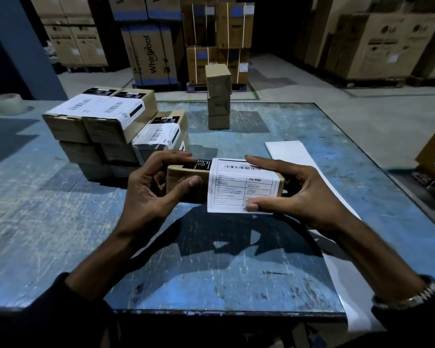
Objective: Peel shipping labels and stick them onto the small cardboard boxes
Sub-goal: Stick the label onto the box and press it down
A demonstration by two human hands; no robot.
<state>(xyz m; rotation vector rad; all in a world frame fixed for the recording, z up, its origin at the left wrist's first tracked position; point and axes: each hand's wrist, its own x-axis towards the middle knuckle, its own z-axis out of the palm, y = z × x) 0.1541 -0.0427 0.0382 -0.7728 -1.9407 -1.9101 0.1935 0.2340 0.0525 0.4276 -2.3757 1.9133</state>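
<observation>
A small cardboard box (186, 187) hangs above the blue table (60, 234) between both hands. My left hand (151, 187) grips its left end, thumb on the front face. A white shipping label (239, 187) marked "Pre-Paid" wraps over the box's top and front, its lower edge hanging free below the box. My right hand (294, 192) holds the box's right end, fingers along the label's top and thumb pressing its lower corner. A stack of labelled boxes (106, 129) stands at the left. Three plain boxes (218, 96) are piled at the table's far side.
A white backing strip (294, 154) runs along the table's right side, down to the near edge. A tape roll (6, 104) lies at the far left. Large appliance cartons (151, 54) stand on the floor beyond the table.
</observation>
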